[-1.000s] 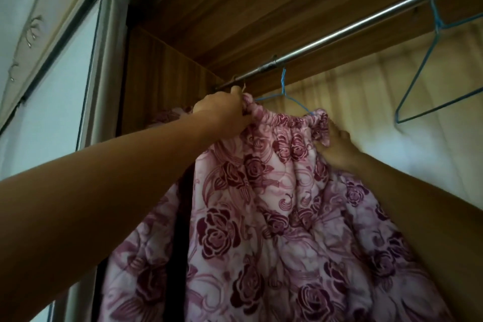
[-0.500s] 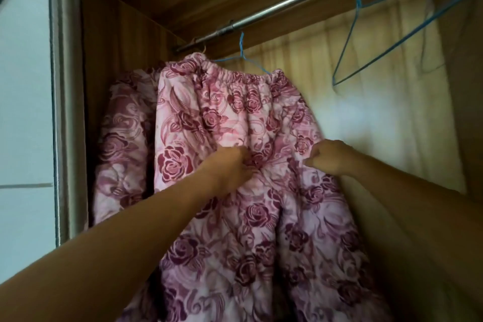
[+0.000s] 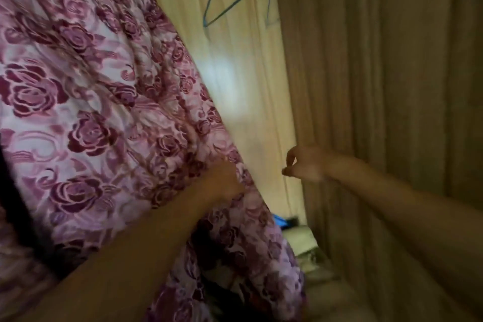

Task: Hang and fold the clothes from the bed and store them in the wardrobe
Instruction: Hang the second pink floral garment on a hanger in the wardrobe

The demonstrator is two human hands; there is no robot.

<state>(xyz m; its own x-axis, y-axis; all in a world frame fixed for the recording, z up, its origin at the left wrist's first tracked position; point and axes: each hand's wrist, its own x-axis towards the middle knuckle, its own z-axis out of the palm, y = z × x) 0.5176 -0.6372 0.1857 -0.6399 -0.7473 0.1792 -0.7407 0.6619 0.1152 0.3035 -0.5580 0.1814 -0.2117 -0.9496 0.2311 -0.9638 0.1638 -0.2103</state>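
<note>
Though blurred, floral garment against left grip.

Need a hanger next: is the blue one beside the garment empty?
Empty: the blue hanger shows bare wire; top out of frame.

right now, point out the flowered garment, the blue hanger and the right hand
flowered garment (image 3: pixel 91 117): head view, front panel
blue hanger (image 3: pixel 206 24): head view, lower wire corner
right hand (image 3: pixel 305 165): head view, its middle

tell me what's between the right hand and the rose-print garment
Nothing solid: in the head view, the gap between the right hand and the rose-print garment shows only the wardrobe's pale back panel behind it.
</note>
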